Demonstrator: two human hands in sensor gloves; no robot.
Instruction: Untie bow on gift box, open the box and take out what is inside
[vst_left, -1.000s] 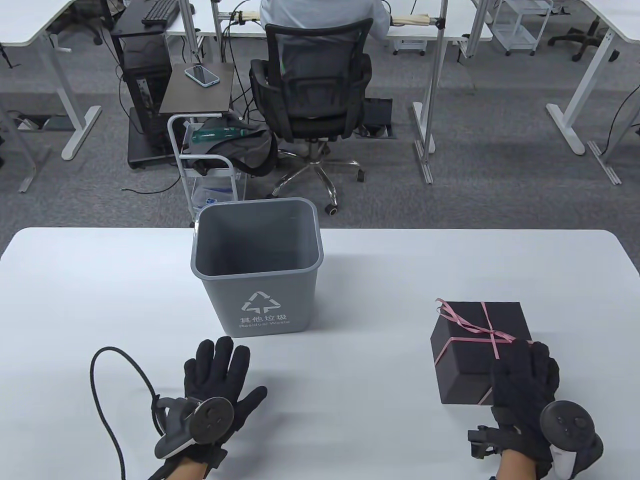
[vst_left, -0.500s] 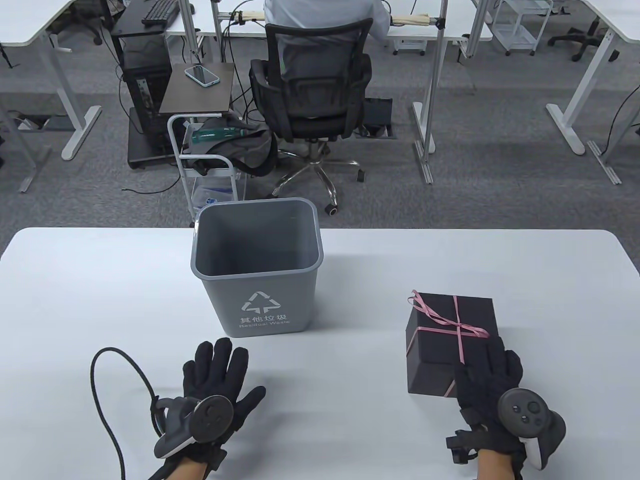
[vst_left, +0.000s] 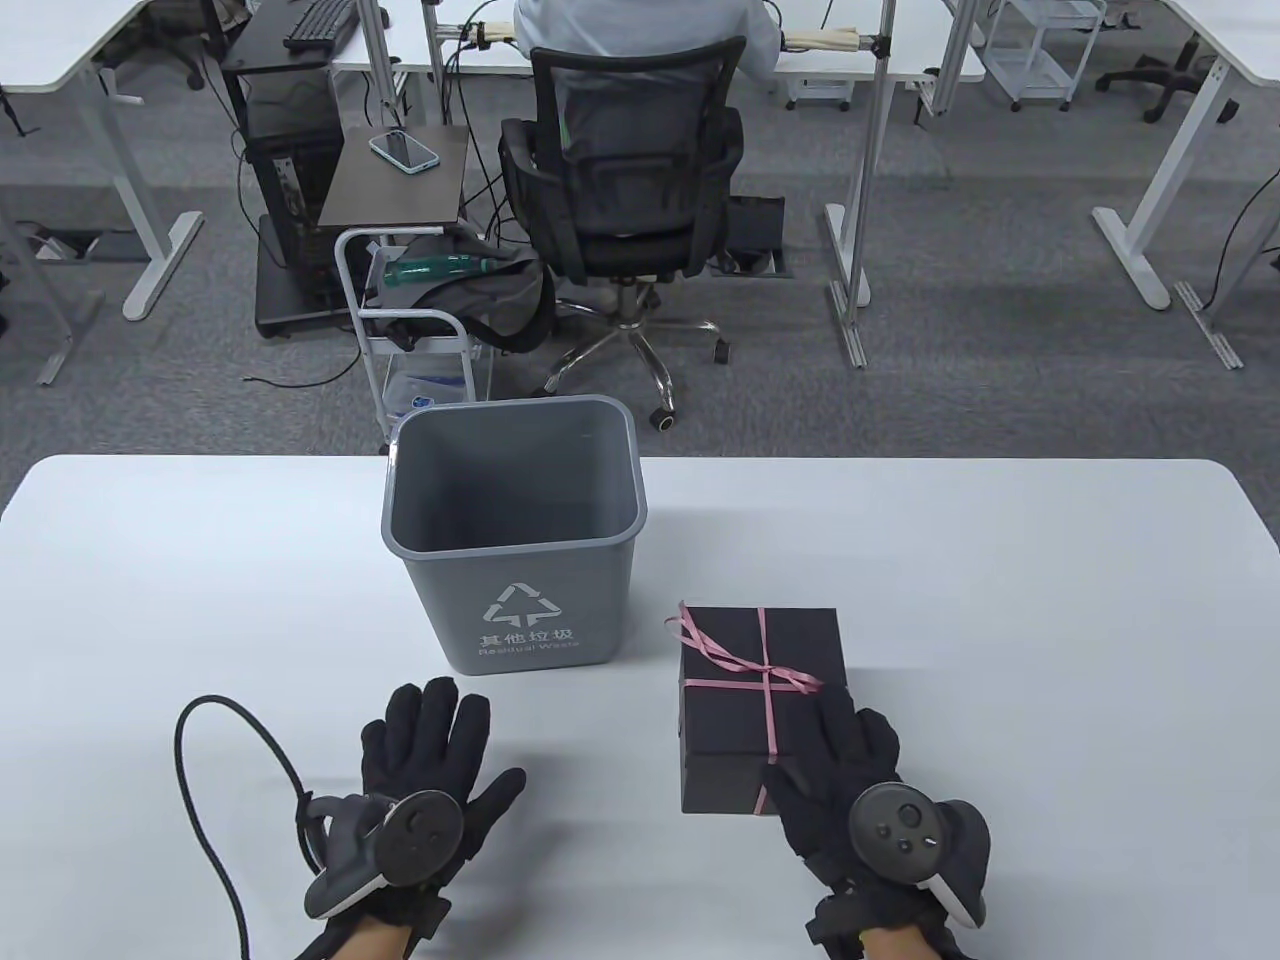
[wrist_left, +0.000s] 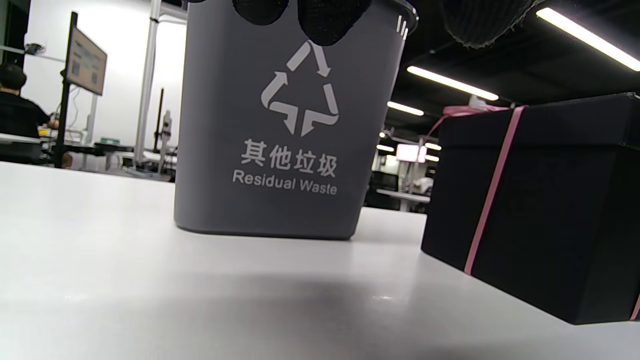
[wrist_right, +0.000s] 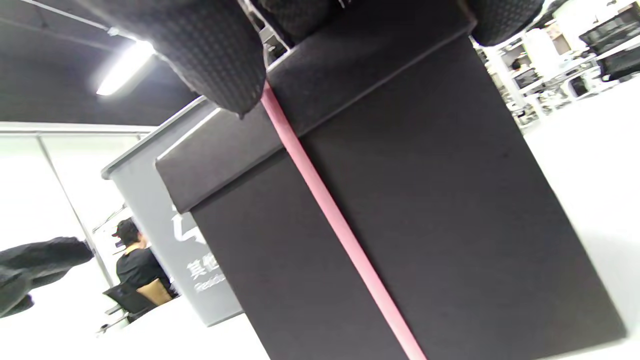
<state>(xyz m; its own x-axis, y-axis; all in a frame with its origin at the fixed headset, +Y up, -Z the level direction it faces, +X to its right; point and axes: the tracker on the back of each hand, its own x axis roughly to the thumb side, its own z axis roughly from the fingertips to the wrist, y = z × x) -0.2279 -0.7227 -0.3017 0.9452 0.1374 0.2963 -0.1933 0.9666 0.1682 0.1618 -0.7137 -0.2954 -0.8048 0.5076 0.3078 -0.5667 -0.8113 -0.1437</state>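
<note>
The black gift box (vst_left: 745, 700) stands on the white table just right of the bin, its lid on. A thin pink ribbon (vst_left: 768, 672) crosses the lid, with the tied bow's loops trailing to the far left corner. My right hand (vst_left: 835, 745) grips the box at its near right corner, fingers over the lid. In the right wrist view the thumb (wrist_right: 210, 50) presses the lid edge beside the ribbon (wrist_right: 340, 225) on the box (wrist_right: 450, 200). My left hand (vst_left: 430, 760) lies flat on the table, fingers spread, holding nothing. The left wrist view shows the box (wrist_left: 550, 200) close on the right.
A grey waste bin (vst_left: 510, 540) stands open at the table's middle, close left of the box, also in the left wrist view (wrist_left: 290, 125). A black cable (vst_left: 230, 790) loops left of my left hand. Beyond the table a person sits on an office chair (vst_left: 625, 190).
My right hand has slid the gift box leftward across the table, from the right side to beside the bin. The left hand has stayed in place.
</note>
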